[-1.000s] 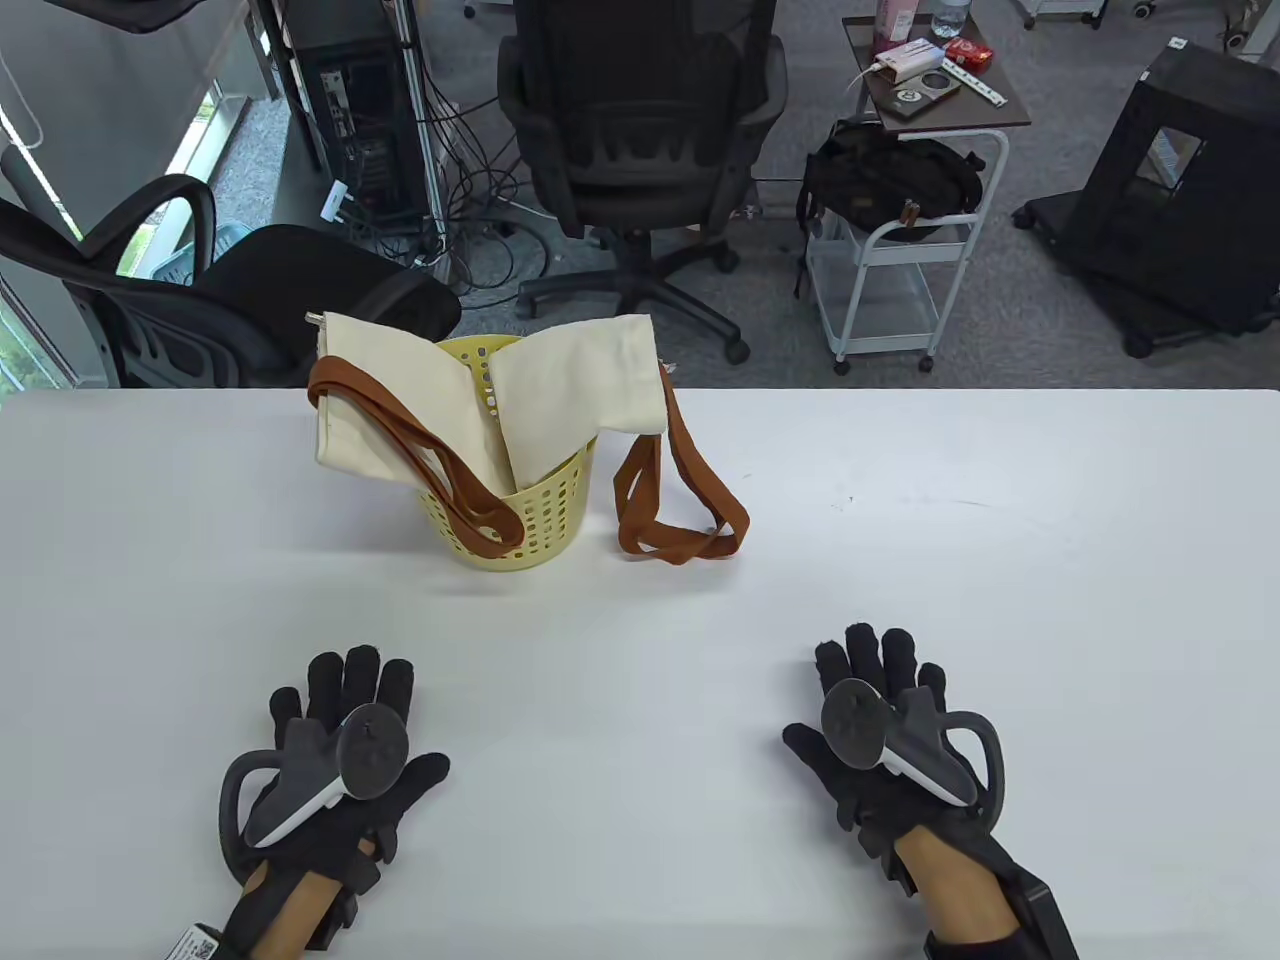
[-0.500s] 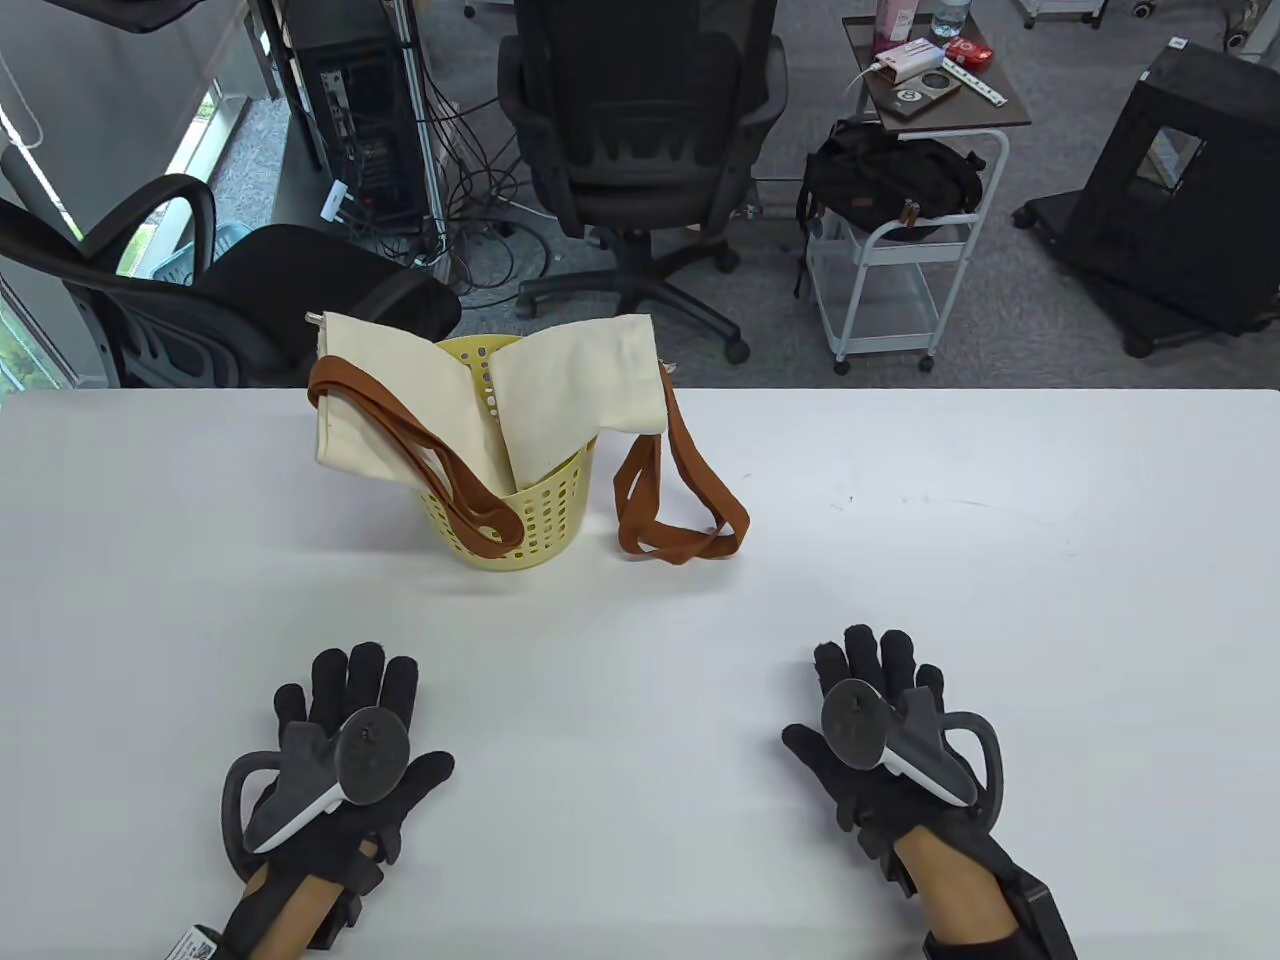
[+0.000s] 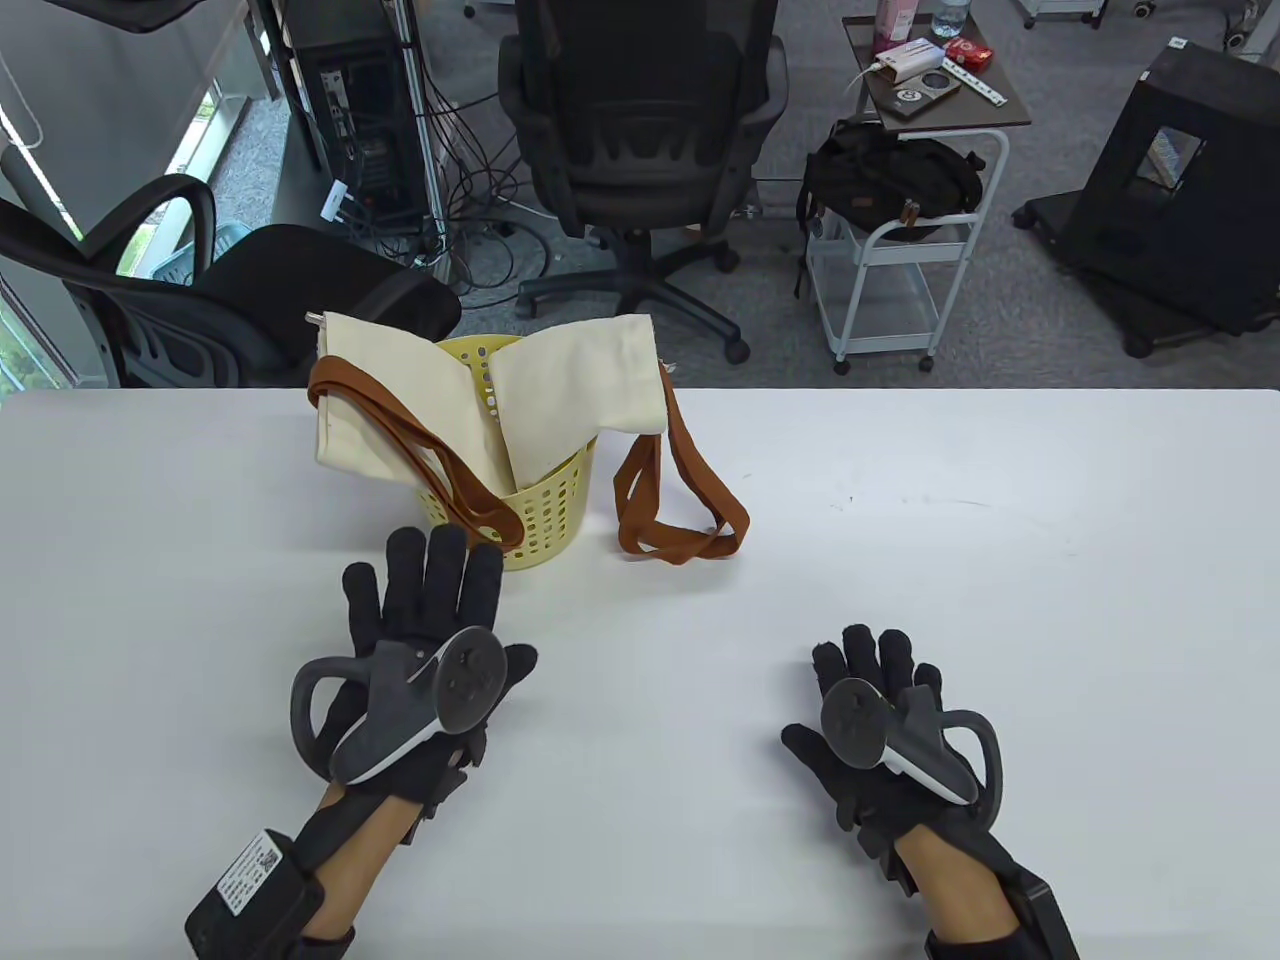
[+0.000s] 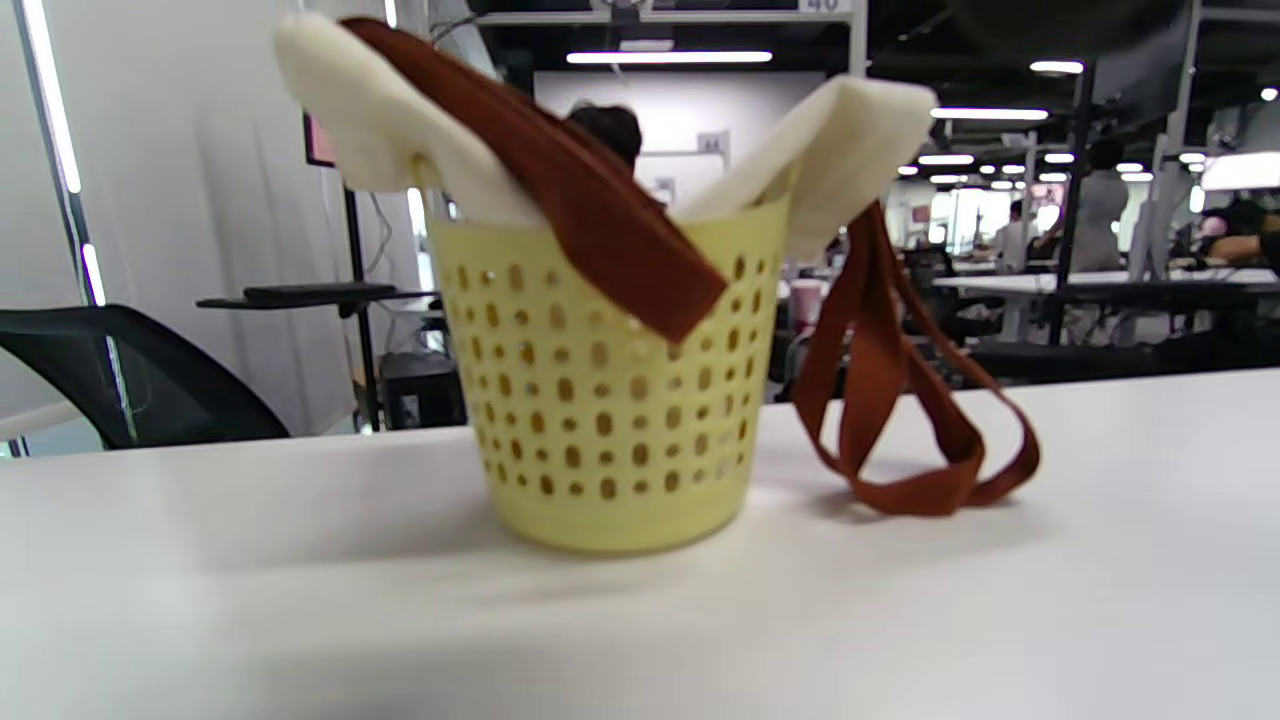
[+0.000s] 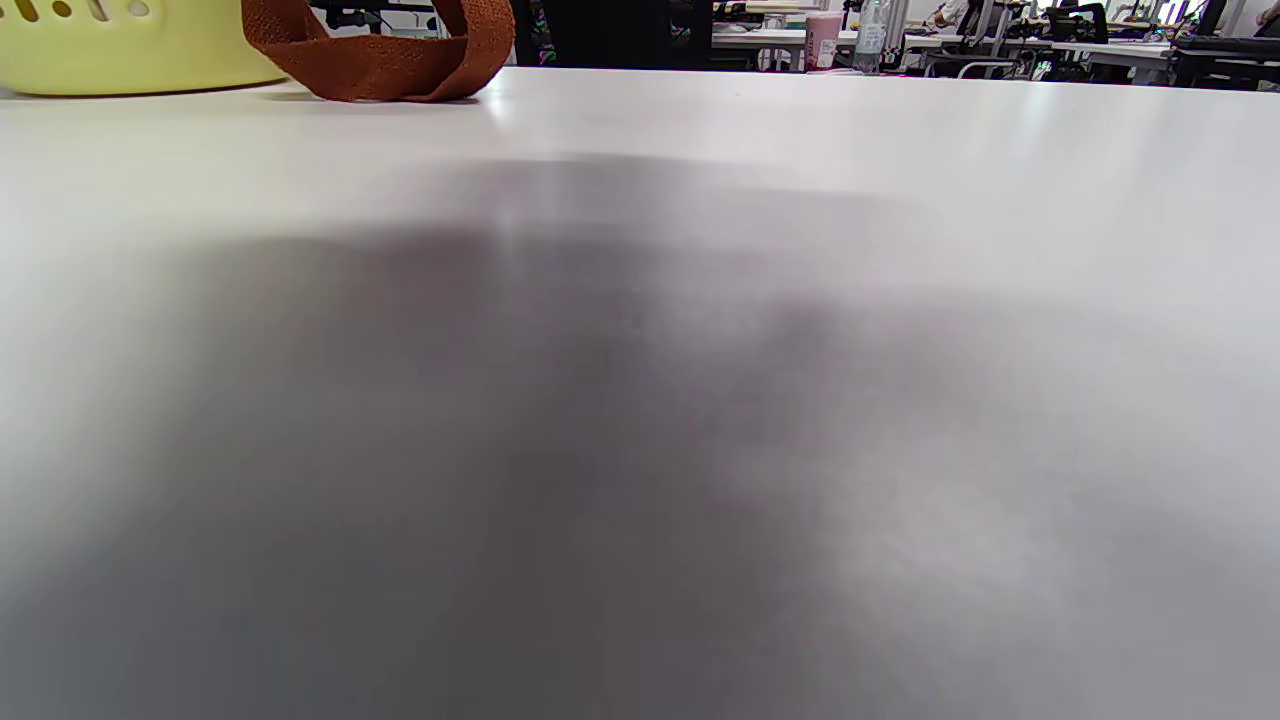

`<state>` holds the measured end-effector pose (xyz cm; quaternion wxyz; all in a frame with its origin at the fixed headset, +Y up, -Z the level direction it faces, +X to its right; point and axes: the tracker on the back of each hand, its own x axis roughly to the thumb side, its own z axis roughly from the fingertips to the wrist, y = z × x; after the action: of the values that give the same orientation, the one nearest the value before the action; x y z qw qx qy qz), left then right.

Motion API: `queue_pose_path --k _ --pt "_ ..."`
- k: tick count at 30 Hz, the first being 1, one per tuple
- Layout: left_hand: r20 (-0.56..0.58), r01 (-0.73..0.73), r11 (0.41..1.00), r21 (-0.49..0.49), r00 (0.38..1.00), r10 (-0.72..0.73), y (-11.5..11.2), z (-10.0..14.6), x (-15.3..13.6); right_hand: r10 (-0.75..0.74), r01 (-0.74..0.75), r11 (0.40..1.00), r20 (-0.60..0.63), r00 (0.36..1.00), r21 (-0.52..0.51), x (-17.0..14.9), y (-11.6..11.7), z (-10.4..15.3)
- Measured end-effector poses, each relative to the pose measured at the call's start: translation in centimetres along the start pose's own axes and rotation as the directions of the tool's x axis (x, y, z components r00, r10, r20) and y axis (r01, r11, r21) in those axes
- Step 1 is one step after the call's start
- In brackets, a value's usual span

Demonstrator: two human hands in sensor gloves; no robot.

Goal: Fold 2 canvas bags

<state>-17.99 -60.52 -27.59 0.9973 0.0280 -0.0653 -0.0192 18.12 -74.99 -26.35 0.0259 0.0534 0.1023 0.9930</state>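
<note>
Nearest me, my right hand (image 3: 880, 730) lies flat on the white table (image 3: 1000, 600), fingers (image 3: 880, 655) straight and holding nothing. My left hand (image 3: 420, 650) is further out, its fingers (image 3: 430, 565) extended and spread, empty, their tips just short of the yellow perforated basket (image 3: 545, 505). Beyond them two cream canvas bags stand in that basket, the left bag (image 3: 375, 400) with its brown straps (image 3: 440, 470) draped over the rim, the right bag (image 3: 575, 385) with its brown straps (image 3: 680, 500) trailing onto the table beside the basket.
</note>
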Motion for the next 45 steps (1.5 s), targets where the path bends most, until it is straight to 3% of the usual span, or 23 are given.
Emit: queue_pose_path --k 8,13,19,25,29,35,39,45 --pt "-0.032 -0.051 0.999 -0.013 0.998 0.051 3.1 -4.3 2.0 -0.001 0.001 1.000 0.035 0.999 0.000 0.2 -0.3 0.1" --pt "-0.082 -0.066 0.996 -0.068 0.995 0.060 2.7 -7.9 2.1 0.014 -0.014 1.000 0.040 0.999 -0.001 0.6 -0.4 0.1" --pt "-0.066 -0.161 0.977 -0.138 0.986 0.153 1.9 -11.7 2.7 0.010 -0.010 1.000 0.045 0.999 0.013 0.5 -0.4 0.0" --pt "-0.062 -0.199 0.968 -0.152 0.980 0.191 1.5 -14.9 4.5 0.014 -0.014 1.000 0.042 0.999 0.017 0.4 -0.4 -0.2" --pt "-0.072 -0.152 0.978 -0.145 0.987 0.143 1.2 -16.6 5.8 0.012 -0.013 1.000 0.035 0.999 0.013 0.1 -0.5 -0.2" --pt "-0.093 -0.090 0.988 -0.125 0.993 0.079 -0.1 -18.2 6.9 -0.008 0.008 1.000 0.030 1.000 0.011 -0.1 -0.7 -0.1" --pt "-0.142 -0.019 1.000 -0.002 0.990 0.019 -0.2 -18.2 7.2 -0.002 0.001 1.000 0.031 1.000 0.012 -0.2 -0.7 -0.1" --pt "-0.187 -0.110 0.989 0.097 0.974 0.127 0.1 -18.0 6.3 0.000 0.000 1.000 0.025 1.000 0.014 -0.3 -0.6 0.0"
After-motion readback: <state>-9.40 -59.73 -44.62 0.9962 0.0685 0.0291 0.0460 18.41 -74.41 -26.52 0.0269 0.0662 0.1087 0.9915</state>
